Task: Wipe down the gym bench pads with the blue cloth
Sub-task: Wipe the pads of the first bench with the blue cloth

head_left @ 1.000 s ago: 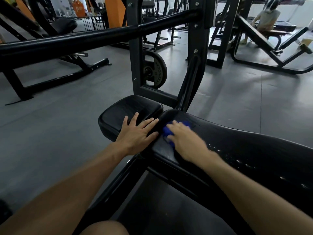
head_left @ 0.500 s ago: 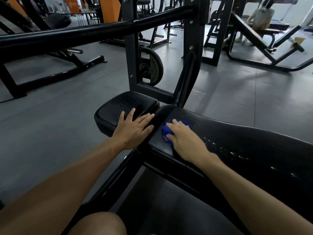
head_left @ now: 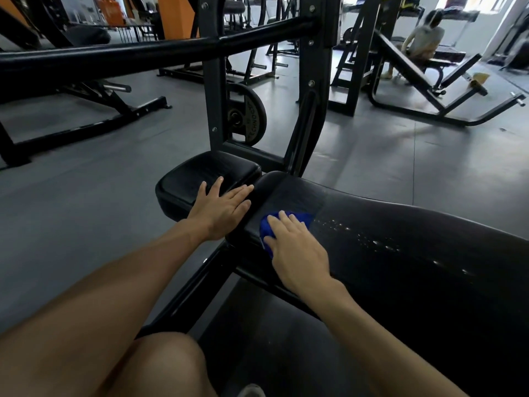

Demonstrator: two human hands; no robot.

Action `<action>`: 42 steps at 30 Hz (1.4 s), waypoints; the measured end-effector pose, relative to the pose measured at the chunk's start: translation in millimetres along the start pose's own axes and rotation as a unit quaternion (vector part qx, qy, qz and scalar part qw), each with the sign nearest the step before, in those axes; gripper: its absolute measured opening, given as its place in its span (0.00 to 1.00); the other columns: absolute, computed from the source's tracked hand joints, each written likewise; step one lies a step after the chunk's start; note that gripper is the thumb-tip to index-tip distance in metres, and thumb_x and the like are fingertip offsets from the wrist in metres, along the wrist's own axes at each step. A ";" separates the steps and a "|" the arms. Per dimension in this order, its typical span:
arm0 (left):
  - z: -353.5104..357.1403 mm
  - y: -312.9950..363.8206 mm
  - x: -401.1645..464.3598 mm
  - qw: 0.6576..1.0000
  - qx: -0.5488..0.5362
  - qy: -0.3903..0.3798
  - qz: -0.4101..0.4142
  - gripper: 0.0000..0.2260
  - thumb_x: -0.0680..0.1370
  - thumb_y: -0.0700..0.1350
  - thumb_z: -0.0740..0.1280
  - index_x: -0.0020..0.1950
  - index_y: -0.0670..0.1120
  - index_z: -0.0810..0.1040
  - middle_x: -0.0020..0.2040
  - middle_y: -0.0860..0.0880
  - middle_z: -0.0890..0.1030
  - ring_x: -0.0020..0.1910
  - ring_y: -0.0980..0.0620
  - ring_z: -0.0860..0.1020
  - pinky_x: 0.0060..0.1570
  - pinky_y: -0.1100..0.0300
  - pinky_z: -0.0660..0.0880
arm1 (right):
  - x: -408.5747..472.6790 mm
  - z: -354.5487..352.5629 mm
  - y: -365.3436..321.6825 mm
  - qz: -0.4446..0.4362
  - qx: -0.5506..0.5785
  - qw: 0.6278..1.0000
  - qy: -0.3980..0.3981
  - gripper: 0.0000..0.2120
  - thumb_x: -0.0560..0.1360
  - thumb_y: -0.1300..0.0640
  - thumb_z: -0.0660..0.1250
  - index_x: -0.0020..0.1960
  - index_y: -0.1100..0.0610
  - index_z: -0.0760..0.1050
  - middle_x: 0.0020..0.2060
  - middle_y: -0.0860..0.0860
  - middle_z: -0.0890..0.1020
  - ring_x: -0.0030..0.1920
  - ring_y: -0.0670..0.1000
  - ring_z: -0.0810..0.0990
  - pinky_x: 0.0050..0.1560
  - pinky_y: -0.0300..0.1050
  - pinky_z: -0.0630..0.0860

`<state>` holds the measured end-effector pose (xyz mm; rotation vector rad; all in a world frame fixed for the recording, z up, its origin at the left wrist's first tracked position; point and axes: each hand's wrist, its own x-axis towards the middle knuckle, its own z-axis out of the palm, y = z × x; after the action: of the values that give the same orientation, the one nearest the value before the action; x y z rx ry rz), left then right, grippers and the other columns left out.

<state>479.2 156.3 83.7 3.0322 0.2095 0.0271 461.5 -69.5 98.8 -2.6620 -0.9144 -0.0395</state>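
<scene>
A long black back pad (head_left: 400,233) runs from the centre to the right, with droplets shining on its middle. At its near left end my right hand (head_left: 297,247) presses the blue cloth (head_left: 300,217) flat, fingers straight on top; most of the cloth is hidden under the hand. A smaller black seat pad (head_left: 197,176) sits to the left. My left hand (head_left: 221,209) rests flat on the seat pad's near right edge, fingers spread.
A black steel upright (head_left: 312,81) and a horizontal bar (head_left: 143,53) rise just behind the pads. A weight plate (head_left: 252,118) hangs behind the frame. Another bench frame (head_left: 86,110) stands left. A person (head_left: 423,38) sits at far right. My bare knee (head_left: 163,365) is below.
My right hand has slid the blue cloth toward me along the back pad's end. The left hand has stayed on the seat pad. The camera has shifted slightly.
</scene>
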 end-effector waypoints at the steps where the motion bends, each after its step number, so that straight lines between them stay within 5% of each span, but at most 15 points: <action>1: 0.0 -2.4 -2.8 1.000 0.001 -0.001 0.007 0.26 0.83 0.63 0.37 0.82 0.62 0.42 0.83 0.62 0.49 0.82 0.45 0.41 0.78 0.38 0.39 | -5.0 -1.3 1.4 -0.012 0.000 1.000 0.001 0.25 0.85 0.47 0.54 0.81 0.49 0.55 0.81 0.49 0.55 0.81 0.50 0.51 0.79 0.45 0.47; 4: 0.4 -19.8 -17.1 0.998 0.001 -0.003 0.056 0.30 0.81 0.65 0.34 0.83 0.60 0.42 0.83 0.61 0.48 0.82 0.51 0.39 0.80 0.47 0.38 | -17.8 -3.2 11.9 -0.053 -0.023 0.998 0.002 0.27 0.84 0.46 0.56 0.81 0.46 0.54 0.81 0.46 0.56 0.81 0.48 0.51 0.78 0.43 0.44; 8: -6.6 -40.7 -28.8 0.992 -0.086 -0.032 0.087 0.22 0.87 0.55 0.46 0.83 0.61 0.49 0.80 0.63 0.47 0.78 0.64 0.37 0.73 0.65 0.33 | -27.8 10.8 14.0 -0.082 -0.082 0.993 0.028 0.27 0.83 0.48 0.59 0.80 0.48 0.59 0.79 0.51 0.62 0.79 0.53 0.59 0.79 0.49 0.54; 13: -8.9 -44.1 -21.0 0.972 -0.229 -0.036 0.034 0.20 0.87 0.51 0.54 0.78 0.65 0.64 0.83 0.55 0.52 0.82 0.51 0.47 0.78 0.53 0.42 | 27.1 38.3 -33.3 -0.138 -0.098 0.984 0.049 0.26 0.80 0.55 0.66 0.77 0.54 0.65 0.76 0.60 0.67 0.77 0.62 0.64 0.77 0.54 0.58; 16: -15.0 -46.8 -24.5 0.960 -0.276 -0.031 0.024 0.19 0.87 0.49 0.54 0.77 0.63 0.68 0.83 0.55 0.56 0.82 0.54 0.50 0.76 0.55 0.43 | 50.6 41.7 -50.9 -0.143 -0.101 0.984 0.033 0.24 0.82 0.54 0.63 0.76 0.54 0.63 0.77 0.61 0.63 0.78 0.63 0.59 0.79 0.55 0.54; 20: -8.3 -46.2 -24.7 0.980 -0.174 -0.009 0.096 0.21 0.87 0.51 0.50 0.81 0.57 0.60 0.82 0.59 0.57 0.81 0.63 0.46 0.80 0.56 0.43 | 33.4 22.9 -26.0 -0.174 -0.081 0.981 0.009 0.25 0.83 0.49 0.60 0.79 0.51 0.60 0.80 0.55 0.60 0.80 0.57 0.56 0.78 0.47 0.47; 25: 5.4 -42.0 -29.4 0.997 0.006 0.013 0.075 0.27 0.83 0.65 0.37 0.82 0.62 0.44 0.84 0.53 0.42 0.81 0.54 0.36 0.79 0.53 0.35 | -10.6 -9.2 13.7 -0.130 -0.096 0.986 -0.047 0.28 0.84 0.44 0.54 0.81 0.46 0.50 0.81 0.47 0.53 0.81 0.48 0.49 0.78 0.43 0.41; 30: 3.2 -32.6 -29.9 0.999 -0.006 0.027 0.030 0.25 0.84 0.59 0.38 0.82 0.63 0.47 0.84 0.53 0.46 0.82 0.51 0.40 0.80 0.50 0.37 | 35.8 11.2 -19.1 -0.103 -0.057 0.993 -0.018 0.25 0.84 0.46 0.57 0.79 0.52 0.59 0.79 0.52 0.61 0.80 0.56 0.55 0.80 0.53 0.53; 34: 4.0 -33.3 -25.2 0.999 -0.024 0.028 0.028 0.24 0.85 0.55 0.40 0.82 0.64 0.50 0.84 0.54 0.49 0.82 0.51 0.43 0.80 0.52 0.41 | 76.2 22.8 -39.6 -0.077 0.008 0.997 -0.030 0.24 0.84 0.48 0.57 0.78 0.53 0.62 0.80 0.54 0.60 0.80 0.59 0.54 0.79 0.55 0.51; 42: 9.9 -33.8 -28.8 0.996 -0.057 0.056 0.029 0.28 0.81 0.63 0.35 0.82 0.65 0.53 0.84 0.56 0.49 0.81 0.55 0.41 0.78 0.54 0.36 | 17.0 -4.0 5.6 -0.101 -0.027 0.993 -0.063 0.26 0.84 0.45 0.54 0.81 0.46 0.53 0.81 0.46 0.53 0.81 0.49 0.47 0.80 0.48 0.45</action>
<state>446.3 184.7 70.1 2.9233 0.1245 0.2079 478.7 -64.8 103.2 -2.6345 -1.2377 0.0592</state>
